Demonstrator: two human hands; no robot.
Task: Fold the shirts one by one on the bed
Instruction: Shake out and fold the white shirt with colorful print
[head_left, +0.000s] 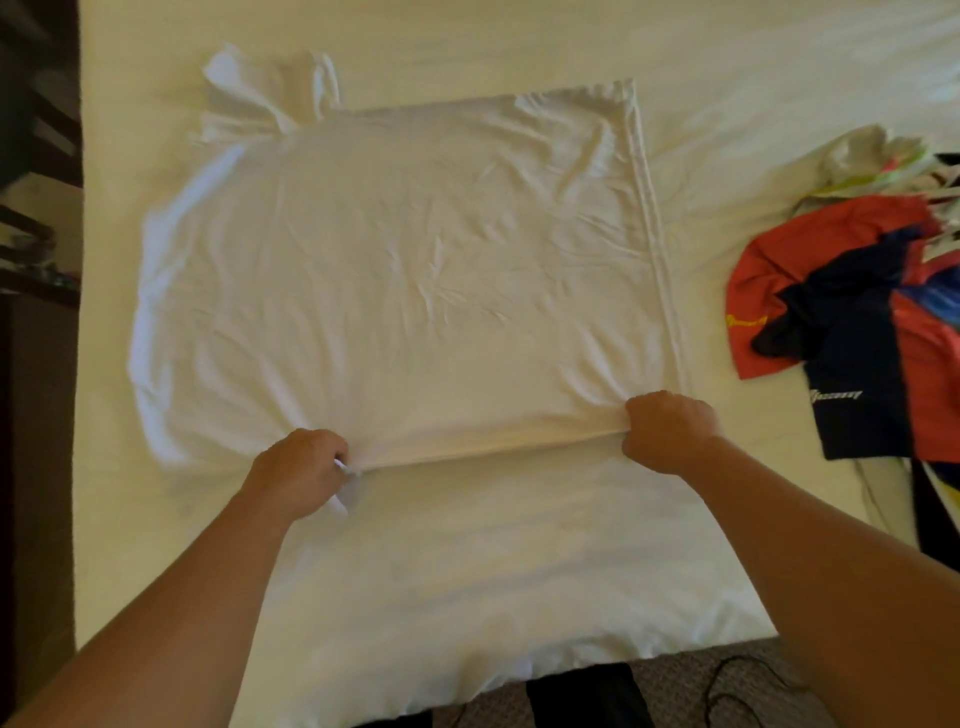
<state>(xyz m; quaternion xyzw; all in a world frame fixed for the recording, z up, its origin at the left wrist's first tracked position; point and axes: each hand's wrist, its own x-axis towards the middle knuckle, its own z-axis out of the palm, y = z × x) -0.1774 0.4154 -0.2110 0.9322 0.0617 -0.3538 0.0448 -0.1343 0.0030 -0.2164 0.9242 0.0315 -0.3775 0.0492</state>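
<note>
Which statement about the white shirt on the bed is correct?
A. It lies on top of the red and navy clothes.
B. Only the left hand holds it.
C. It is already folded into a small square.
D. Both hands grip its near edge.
D: the left hand and the right hand each grip the near edge of the white shirt, which is spread wide on the bed.

One white shirt (405, 270) is spread across the middle of the bed (727, 67). One heap of coloured shirts (857, 312) is seen at its right edge; their number cannot be counted. Two hands are seen: a left hand (298, 470) and a right hand (670, 428).
</note>
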